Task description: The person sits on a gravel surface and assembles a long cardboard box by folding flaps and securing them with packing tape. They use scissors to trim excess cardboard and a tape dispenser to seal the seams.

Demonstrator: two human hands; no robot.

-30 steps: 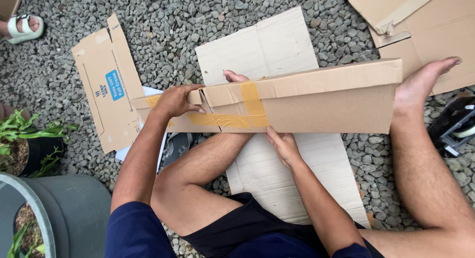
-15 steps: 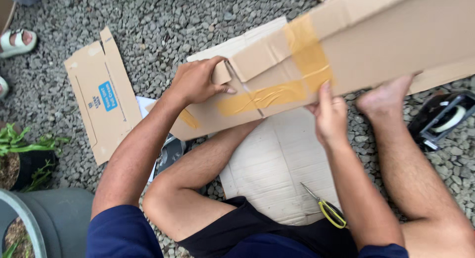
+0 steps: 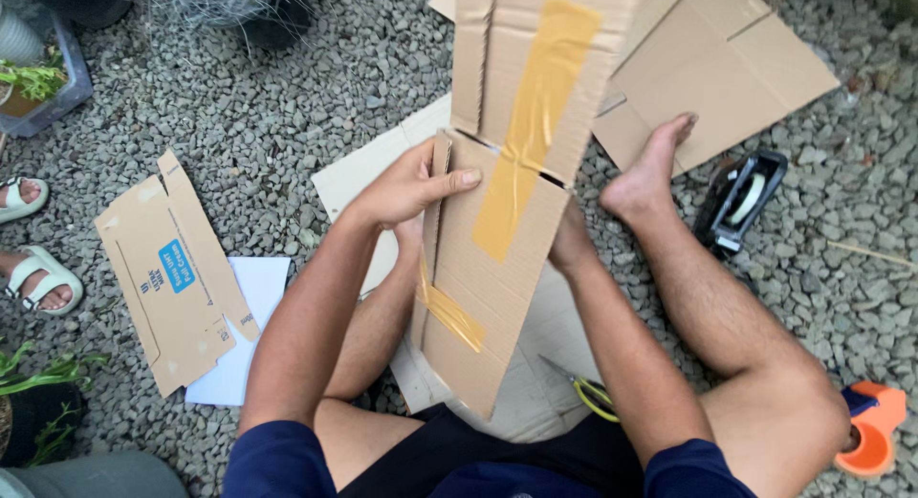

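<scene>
Already a long strip of yellowish-brown packing tape (image 3: 531, 125) is seen laid along the flattened brown cardboard box (image 3: 507, 230), joining its panels; a slit at mid-height remains open. The box is held upright at frame centre, long axis running from lower left to the top edge. The left hand (image 3: 411, 187) is pinching its left edge; the right hand (image 3: 566, 245) is hidden behind, grip not discernible

outdoor home yard | gravel ground (image 3: 287, 106) | potted plants (image 3: 38, 82)
</scene>
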